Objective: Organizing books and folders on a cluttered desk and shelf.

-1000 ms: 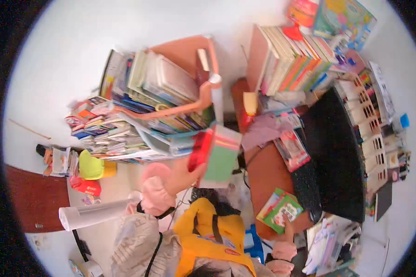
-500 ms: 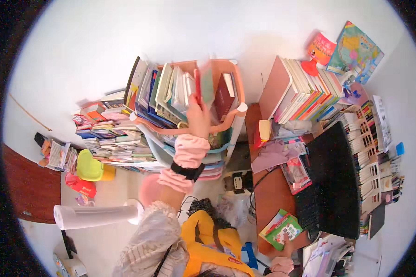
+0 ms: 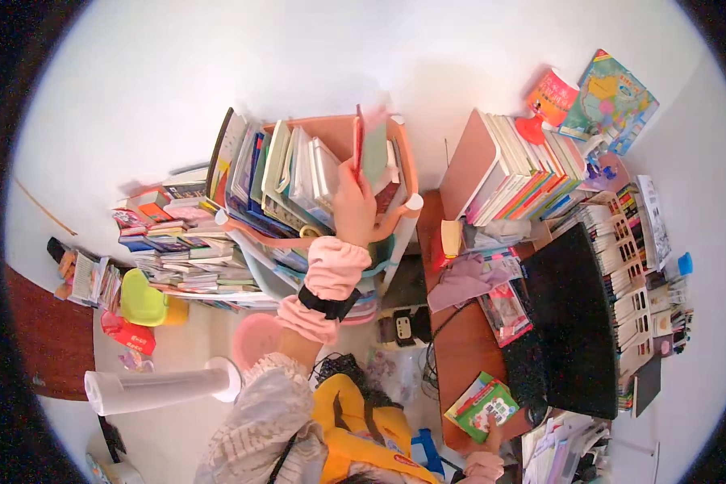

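Red and green books (image 3: pixel 375 149) stand nearly upright in the left hand (image 3: pixel 353 206), rising above the fingers, with a red edge on the left and a pale green face on the right. Their upper end is blurred, and their exact number cannot be told. The left fingers are closed narrowly around the lower part of the books, the thumb side toward the person's left.

Just below and around these fingers is an orange basket (image 3: pixel 327 127), the top tier of a rack. Pale folders (image 3: pixel 302 173) stand packed in it to the left of the fingers; a dark red book (image 3: pixel 388 194) is just to their right. Below the hand, the wrist wears a pink cuff (image 3: pixel 335 266) and a black band (image 3: pixel 328 303).

Well apart, to the lower right, the right hand (image 3: pixel 492 436) touches the near edge of a green booklet (image 3: pixel 494 410) on a brown counter (image 3: pixel 453 351). The booklet lies just beyond these fingers, over other thin booklets; whether they pinch it or merely rest there cannot be told. Beyond them, toward the upper right, stands a black monitor (image 3: pixel 574 323). Pale papers (image 3: pixel 563 452) lie near, to their right.
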`<control>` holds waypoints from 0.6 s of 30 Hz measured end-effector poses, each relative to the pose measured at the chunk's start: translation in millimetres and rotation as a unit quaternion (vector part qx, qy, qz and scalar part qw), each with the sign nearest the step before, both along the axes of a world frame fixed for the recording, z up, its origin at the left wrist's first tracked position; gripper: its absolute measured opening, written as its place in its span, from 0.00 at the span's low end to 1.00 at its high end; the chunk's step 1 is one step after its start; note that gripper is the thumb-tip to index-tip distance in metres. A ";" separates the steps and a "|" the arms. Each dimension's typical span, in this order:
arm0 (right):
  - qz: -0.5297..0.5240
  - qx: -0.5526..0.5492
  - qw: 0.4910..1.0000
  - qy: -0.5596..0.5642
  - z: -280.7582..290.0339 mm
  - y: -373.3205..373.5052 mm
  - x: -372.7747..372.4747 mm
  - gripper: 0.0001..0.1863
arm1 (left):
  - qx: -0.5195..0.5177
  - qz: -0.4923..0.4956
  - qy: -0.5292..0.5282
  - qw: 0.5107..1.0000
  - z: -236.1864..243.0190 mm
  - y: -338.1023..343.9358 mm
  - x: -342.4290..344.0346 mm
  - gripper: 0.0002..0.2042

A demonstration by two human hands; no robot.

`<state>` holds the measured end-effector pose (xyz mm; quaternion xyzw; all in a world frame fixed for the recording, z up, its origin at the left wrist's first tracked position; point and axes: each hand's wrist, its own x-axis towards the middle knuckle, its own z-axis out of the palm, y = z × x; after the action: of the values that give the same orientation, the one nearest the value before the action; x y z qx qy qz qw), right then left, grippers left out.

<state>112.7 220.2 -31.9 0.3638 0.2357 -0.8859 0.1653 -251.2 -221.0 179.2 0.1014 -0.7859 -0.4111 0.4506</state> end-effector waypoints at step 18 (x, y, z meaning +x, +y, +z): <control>-0.023 0.109 0.994 -0.006 5.4 -12.8 -0.6 0.22 | 0.083 -0.031 -0.044 0.995 -7.7 10.0 12.0 0.11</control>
<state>112.1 207.4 -26.4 0.3899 0.3218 -0.8563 0.1056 -239.2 -210.9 171.4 0.1323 -0.7711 -0.4837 0.3924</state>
